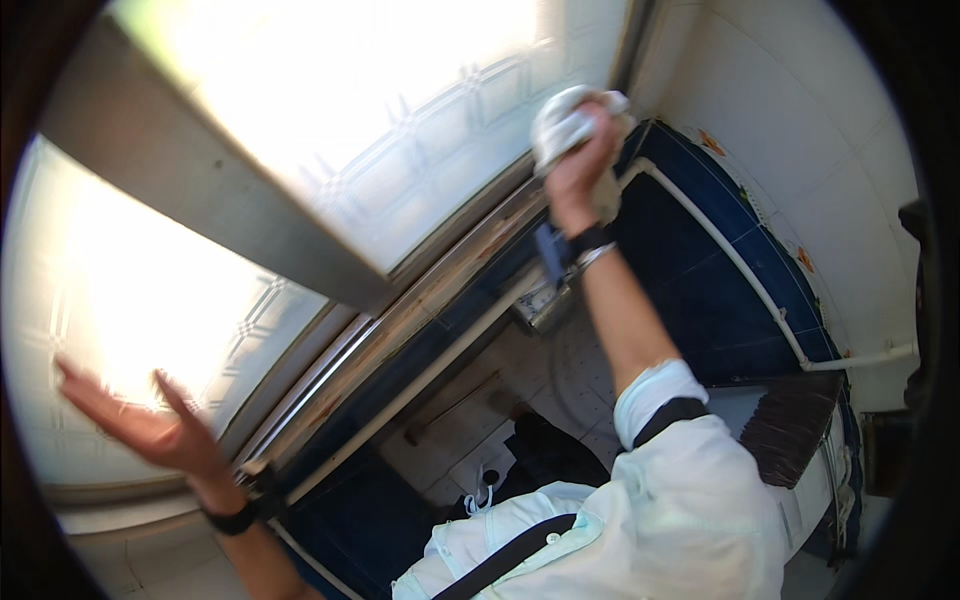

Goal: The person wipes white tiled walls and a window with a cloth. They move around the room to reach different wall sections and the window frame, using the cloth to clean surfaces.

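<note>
A crumpled white cloth is gripped in my right hand, up by the lower right corner of a bright patterned window pane. Whether the cloth touches the glass or the frame beside it I cannot tell. My left hand is empty, fingers apart and somewhat blurred, in front of the left window pane. A wide metal window stile stands between the two panes. Below them runs the window sill and sliding track.
Pale pipes run along the dark blue tiled wall beneath the sill and at the right. A metal box sits below my right wrist. Further down is the tiled floor. A dark ribbed cover lies at my right.
</note>
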`<state>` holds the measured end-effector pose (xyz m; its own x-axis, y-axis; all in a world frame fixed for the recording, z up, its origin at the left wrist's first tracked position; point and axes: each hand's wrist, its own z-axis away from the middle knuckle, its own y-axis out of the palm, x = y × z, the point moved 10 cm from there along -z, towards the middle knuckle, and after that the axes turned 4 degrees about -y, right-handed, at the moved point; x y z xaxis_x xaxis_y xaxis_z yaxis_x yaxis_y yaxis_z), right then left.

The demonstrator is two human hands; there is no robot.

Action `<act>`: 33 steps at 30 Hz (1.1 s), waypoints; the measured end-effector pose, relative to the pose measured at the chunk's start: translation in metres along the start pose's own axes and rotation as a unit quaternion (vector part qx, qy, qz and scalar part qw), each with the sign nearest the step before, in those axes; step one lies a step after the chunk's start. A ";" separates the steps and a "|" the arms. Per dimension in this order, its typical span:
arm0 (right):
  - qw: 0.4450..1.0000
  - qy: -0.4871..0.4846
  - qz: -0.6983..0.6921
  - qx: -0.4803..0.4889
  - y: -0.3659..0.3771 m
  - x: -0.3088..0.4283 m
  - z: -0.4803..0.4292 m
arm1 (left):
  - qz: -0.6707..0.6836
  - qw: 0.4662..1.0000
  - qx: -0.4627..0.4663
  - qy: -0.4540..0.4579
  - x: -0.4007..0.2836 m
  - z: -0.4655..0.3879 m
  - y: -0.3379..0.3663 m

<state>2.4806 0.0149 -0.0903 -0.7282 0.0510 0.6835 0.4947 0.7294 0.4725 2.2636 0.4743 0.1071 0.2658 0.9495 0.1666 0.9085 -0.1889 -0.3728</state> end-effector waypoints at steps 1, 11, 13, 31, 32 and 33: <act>0.984 -0.083 0.150 0.050 0.021 0.034 0.031 | 0.065 0.998 -0.015 0.003 -0.033 -0.014 0.027; 0.804 -0.281 0.292 0.435 0.067 0.047 0.112 | 0.072 0.991 -0.072 -0.089 -0.090 -0.062 0.096; 0.882 -0.222 0.225 0.349 0.033 0.024 0.042 | 0.066 0.992 -0.077 -0.079 -0.090 -0.058 0.097; 0.877 -0.255 0.268 0.305 0.034 0.084 0.151 | 0.096 0.988 -0.093 -0.072 -0.098 -0.063 0.101; 0.889 -0.215 0.246 0.320 0.033 0.083 0.158 | 0.082 0.989 -0.101 -0.070 -0.099 -0.063 0.099; 0.881 -0.192 0.241 0.358 0.038 0.078 0.165 | 0.084 0.989 -0.101 -0.070 -0.098 -0.063 0.098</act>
<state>2.3643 0.1594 -0.1112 -0.6911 0.5992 0.4042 0.4639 0.7966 -0.3876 2.3471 0.3464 0.1117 0.3841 0.9231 -0.0158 0.9048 -0.3798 -0.1926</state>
